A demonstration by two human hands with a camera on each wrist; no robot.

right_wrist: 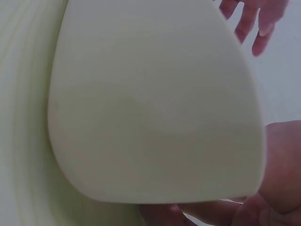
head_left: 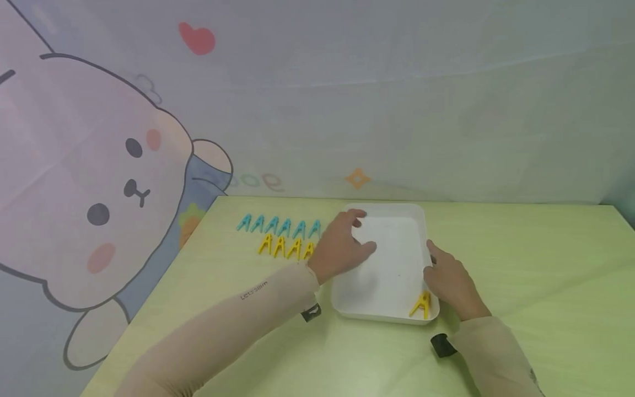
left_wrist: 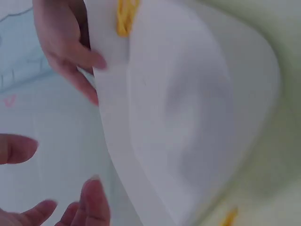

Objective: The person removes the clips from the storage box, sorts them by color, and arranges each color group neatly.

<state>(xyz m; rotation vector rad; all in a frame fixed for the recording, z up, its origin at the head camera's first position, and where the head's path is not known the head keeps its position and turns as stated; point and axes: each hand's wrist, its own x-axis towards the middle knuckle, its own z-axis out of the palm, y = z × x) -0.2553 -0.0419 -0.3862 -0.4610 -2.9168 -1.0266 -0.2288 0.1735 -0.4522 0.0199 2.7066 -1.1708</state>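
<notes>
A shallow white tray [head_left: 392, 264] stands on the table, with one yellow clothespin [head_left: 421, 305] lying in its near right corner. My right hand [head_left: 453, 281] grips the tray's right side, its thumb over the rim and the other fingers along the outer wall, as the left wrist view also shows. Above the tray's left side hovers my left hand [head_left: 342, 245], fingers spread and loosely bent, with nothing between them. It hides part of the left rim. Seen from the right wrist, the tray's outer wall [right_wrist: 155, 117] covers most of the right hand's fingers.
Left of the tray lie a row of several blue clothespins [head_left: 279, 226] and, nearer, a row of several yellow clothespins [head_left: 280, 247]; the left hand partly covers the right end of the yellow row. A printed curtain [head_left: 421, 121] hangs behind the light green table [head_left: 536, 275].
</notes>
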